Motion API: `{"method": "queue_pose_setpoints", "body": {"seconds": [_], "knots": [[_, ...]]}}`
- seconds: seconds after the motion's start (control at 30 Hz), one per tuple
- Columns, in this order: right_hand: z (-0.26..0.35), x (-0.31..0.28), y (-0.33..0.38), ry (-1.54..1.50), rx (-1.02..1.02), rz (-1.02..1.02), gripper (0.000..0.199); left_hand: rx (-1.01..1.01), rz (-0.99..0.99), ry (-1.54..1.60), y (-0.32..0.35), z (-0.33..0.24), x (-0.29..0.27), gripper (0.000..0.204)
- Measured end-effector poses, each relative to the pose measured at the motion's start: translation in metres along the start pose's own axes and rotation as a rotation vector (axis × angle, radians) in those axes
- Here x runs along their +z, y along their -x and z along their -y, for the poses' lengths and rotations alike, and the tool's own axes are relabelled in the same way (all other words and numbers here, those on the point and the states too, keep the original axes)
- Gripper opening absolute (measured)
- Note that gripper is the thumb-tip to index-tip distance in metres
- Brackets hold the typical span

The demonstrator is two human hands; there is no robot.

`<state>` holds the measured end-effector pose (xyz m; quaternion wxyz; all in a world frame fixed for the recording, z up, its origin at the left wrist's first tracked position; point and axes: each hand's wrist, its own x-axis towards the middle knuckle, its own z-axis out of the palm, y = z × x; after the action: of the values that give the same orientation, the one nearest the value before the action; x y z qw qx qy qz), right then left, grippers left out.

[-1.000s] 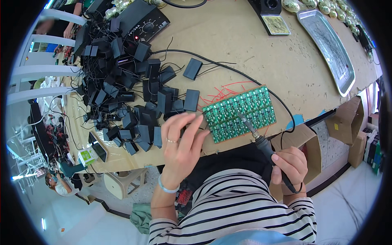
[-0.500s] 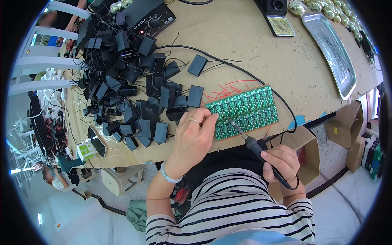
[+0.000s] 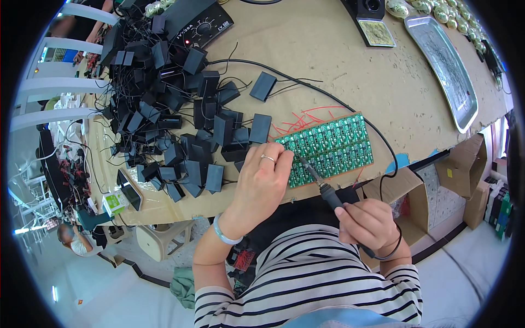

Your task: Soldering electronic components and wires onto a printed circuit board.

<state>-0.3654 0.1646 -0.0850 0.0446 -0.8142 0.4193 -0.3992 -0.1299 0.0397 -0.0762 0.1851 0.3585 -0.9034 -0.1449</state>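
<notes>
A green circuit board panel (image 3: pixel 340 145), covered in rows of small repeated circuits, lies near the table's front edge. Thin red wires (image 3: pixel 299 121) stick out past its far left side. My right hand (image 3: pixel 372 224) grips a black soldering iron (image 3: pixel 331 197) by the handle, and the metal tip points at the left part of the panel. At the panel's left end, my left hand (image 3: pixel 261 177) has its fingers pinched together close to the tip. Whatever those fingers hold is hidden. The iron's black cord runs behind the panel to a black control box (image 3: pixel 203 24) with a dial.
Many black rectangular cases (image 3: pixel 205 115) with thin leads are heaped on the left, one lying apart (image 3: pixel 263 86). An iron stand (image 3: pixel 376 33) and a metal tray (image 3: pixel 445 74) sit at far right. Cardboard boxes (image 3: pixel 465 164) stand beyond the table edge.
My right hand has moved left and slightly up, bringing the iron's tip nearer my left fingers. The left hand has shifted only slightly; the panel stays in place.
</notes>
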Motion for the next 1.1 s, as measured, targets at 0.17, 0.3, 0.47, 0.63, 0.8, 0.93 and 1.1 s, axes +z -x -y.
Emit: {"method": "queue_pose_setpoints", "body": {"seconds": [0.17, 0.3, 0.47, 0.63, 0.8, 0.93, 1.1], "knots": [[0.007, -0.008, -0.013, 0.085, -0.119, 0.141, 0.021, 0.003, 0.088, -0.044, -0.002, -0.002, -0.003, 0.021], [0.005, -0.013, -0.007, 0.003, -0.076, 0.055, 0.021, -0.010, 0.081, -0.041, -0.001, 0.000, 0.000, 0.021], [0.013, -0.028, -0.002, 0.019, 0.094, -0.076, 0.020, -0.010, 0.044, 0.000, -0.002, -0.002, -0.002, 0.019], [0.012, -0.027, 0.004, 0.049, 0.183, -0.140, 0.022, 0.028, 0.036, -0.081, -0.003, -0.003, -0.001, 0.020], [0.012, -0.027, 0.004, 0.031, 0.182, -0.123, 0.023, 0.030, 0.042, -0.117, -0.003, -0.005, -0.001, 0.020], [0.013, -0.028, 0.002, 0.012, 0.188, -0.147, 0.023, -0.004, 0.049, -0.142, -0.002, -0.008, -0.005, 0.021], [0.016, -0.026, 0.012, 0.047, 0.246, -0.168, 0.021, -0.024, -0.128, -0.124, -0.010, -0.012, -0.018, 0.022]]}}
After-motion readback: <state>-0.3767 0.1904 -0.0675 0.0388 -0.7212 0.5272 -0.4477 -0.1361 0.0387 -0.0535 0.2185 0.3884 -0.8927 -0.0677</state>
